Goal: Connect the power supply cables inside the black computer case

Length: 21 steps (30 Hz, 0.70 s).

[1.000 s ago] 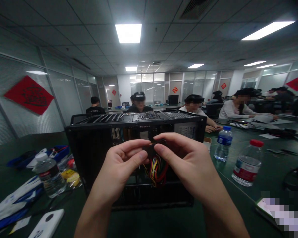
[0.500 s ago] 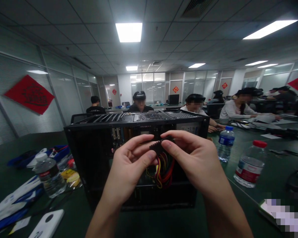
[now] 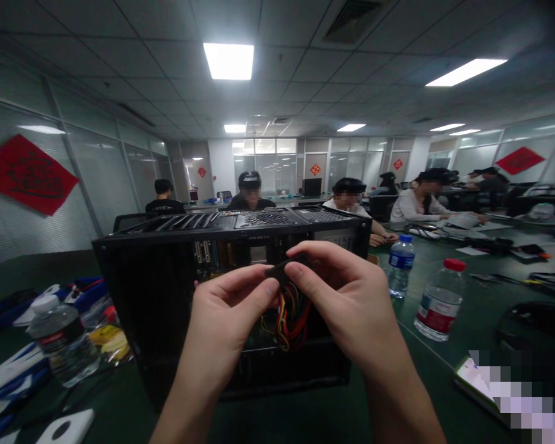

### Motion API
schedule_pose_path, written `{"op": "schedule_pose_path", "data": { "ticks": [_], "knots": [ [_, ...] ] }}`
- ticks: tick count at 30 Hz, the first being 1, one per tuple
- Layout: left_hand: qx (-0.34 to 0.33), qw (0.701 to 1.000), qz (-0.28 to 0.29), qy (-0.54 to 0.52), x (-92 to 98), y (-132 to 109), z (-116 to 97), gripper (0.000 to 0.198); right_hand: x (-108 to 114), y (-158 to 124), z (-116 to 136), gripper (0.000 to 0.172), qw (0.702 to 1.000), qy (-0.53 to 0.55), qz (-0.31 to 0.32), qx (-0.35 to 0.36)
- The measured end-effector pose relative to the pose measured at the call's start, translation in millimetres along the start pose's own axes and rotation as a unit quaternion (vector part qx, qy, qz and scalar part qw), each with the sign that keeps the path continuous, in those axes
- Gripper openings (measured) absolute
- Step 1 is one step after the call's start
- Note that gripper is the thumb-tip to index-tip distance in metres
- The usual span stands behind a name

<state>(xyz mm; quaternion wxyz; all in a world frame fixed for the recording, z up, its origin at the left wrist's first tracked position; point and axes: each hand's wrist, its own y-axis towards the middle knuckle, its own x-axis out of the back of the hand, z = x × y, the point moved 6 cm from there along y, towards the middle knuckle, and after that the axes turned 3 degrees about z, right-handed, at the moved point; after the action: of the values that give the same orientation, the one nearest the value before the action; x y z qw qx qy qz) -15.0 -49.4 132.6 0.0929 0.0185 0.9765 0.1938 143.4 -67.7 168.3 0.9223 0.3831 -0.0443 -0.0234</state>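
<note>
Between my two hands is a black multi-pin power connector, pinched at both ends. My left hand has thumb and fingertips closed on its left end. Closed thumb and forefinger of my right hand grip the other end. A bundle of red, yellow and black wires hangs from the connector. Behind my hands stands an open black computer case on the green table. Expansion slots show inside it, while my hands hide much of the interior.
Left of the case are a white-capped water bottle, yellow packets and blue-white gloves. To the right stand a blue-capped bottle and a red-capped bottle. Several people in dark caps sit beyond, one just behind the case.
The view has turned slightly right, so the surroundings sit further left. The connector has tilted, and its row of pin sockets no longer shows clearly. Both hands still hold it.
</note>
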Motion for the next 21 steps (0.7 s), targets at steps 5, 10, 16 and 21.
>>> {"op": "schedule_pose_path", "data": {
  "ticks": [5,10,16,21],
  "knots": [
    [-0.054,0.996,-0.025,0.064,-2.6,-3.7,-10.8,0.036,-0.8,1.4,-3.9,0.02,1.0,0.006,0.022,-0.001],
    [-0.083,0.99,-0.041,0.109,-1.3,-3.4,-17.5,0.042,-1.0,2.4,-7.7,0.021,0.997,-0.005,0.073,-0.013],
    [-0.106,0.98,-0.043,0.16,8.7,-1.6,-24.1,0.034,0.1,0.0,-15.9,0.029,0.985,-0.012,0.159,-0.066],
    [-0.124,0.974,-0.053,0.183,13.6,-0.6,-27.7,0.031,-7.0,-2.2,-15.7,0.016,0.971,-0.024,0.223,-0.078]
  ]
}}
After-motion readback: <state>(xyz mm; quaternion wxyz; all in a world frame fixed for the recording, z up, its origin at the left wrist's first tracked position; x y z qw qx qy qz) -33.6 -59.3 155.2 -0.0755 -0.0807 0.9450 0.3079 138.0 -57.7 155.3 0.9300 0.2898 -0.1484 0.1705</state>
